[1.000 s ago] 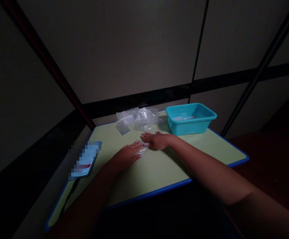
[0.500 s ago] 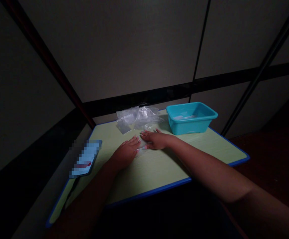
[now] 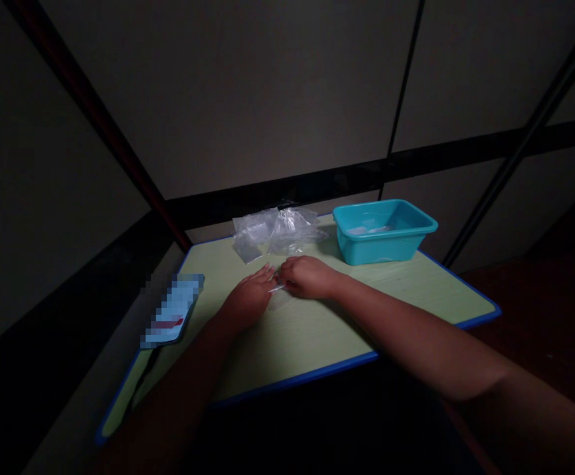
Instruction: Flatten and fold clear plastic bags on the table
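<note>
A small clear plastic bag (image 3: 281,300) lies on the light green tabletop (image 3: 317,336), partly under both hands. My left hand (image 3: 249,300) rests on its left side, fingers stretched forward and lying fairly flat. Against its right side is my right hand (image 3: 307,277), with the fingers curled together and pinching the plastic. The fingertips of the two hands are close to each other. Just beyond them, a loose pile of clear plastic bags (image 3: 292,227) lies near the back edge.
A turquoise basket (image 3: 384,247) with some pale items inside stands at the back right. On the left edge lies a phone-like device (image 3: 176,310), partly pixelated, with a dark cable. Panelled wall (image 3: 277,99) rises behind the table.
My right hand's fingers, spread flat before, have curled in and closed on the plastic. My left hand has stayed almost in place. The view has shifted slightly.
</note>
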`<state>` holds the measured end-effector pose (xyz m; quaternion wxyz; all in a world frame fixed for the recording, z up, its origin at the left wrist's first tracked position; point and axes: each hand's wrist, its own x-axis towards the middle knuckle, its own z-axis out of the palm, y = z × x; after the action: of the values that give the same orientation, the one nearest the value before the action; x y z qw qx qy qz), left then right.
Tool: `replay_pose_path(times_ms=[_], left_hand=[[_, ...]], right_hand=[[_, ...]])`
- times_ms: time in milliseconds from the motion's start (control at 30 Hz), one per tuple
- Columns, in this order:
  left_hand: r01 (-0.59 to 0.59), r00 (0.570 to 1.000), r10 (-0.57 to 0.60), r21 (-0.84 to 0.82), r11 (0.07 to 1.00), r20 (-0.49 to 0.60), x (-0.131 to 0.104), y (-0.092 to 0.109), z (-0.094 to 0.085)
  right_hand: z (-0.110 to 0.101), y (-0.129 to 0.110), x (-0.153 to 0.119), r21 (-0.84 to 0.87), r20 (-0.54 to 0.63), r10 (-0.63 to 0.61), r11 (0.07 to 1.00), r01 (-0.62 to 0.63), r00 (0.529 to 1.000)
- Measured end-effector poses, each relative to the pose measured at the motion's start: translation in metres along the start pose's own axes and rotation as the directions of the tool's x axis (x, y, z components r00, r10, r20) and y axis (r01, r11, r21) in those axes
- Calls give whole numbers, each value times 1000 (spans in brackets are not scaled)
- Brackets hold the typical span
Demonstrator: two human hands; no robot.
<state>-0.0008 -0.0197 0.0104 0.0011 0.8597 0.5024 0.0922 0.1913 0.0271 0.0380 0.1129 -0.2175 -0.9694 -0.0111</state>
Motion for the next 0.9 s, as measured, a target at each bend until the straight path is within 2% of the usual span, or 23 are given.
replay_pose_path(times_ms=[133,367,533,600,700,767,900], left_hand=[[9,999,-10,7,1000,40,-1,1,-1],[-21,994,13,78,997,107,-3,9,-8],[-9,989,-17,175,985,148,-3,9,-6],[-17,988,-13,188,982,153,-3,9,-5],[-25,988,-4,185,982,157,-4,8,-4],[-21,987,-7,167,986,161,-5,9,-3],[57,989,-69,102,993,128,-8,10,-6]], right_hand=[[3,-1,-1,17,-4,35,999,-34,999],[-5,5,-4,178,29,57,982,-61,998],[-9,9,-5,144,-11,225,964,-221,974],[-5,8,-6,133,60,285,948,-291,957],[6,7,-5,125,282,314,925,-359,906],[11,7,-5,106,382,312,920,-376,870],[12,6,-3,89,405,316,920,-381,858]])
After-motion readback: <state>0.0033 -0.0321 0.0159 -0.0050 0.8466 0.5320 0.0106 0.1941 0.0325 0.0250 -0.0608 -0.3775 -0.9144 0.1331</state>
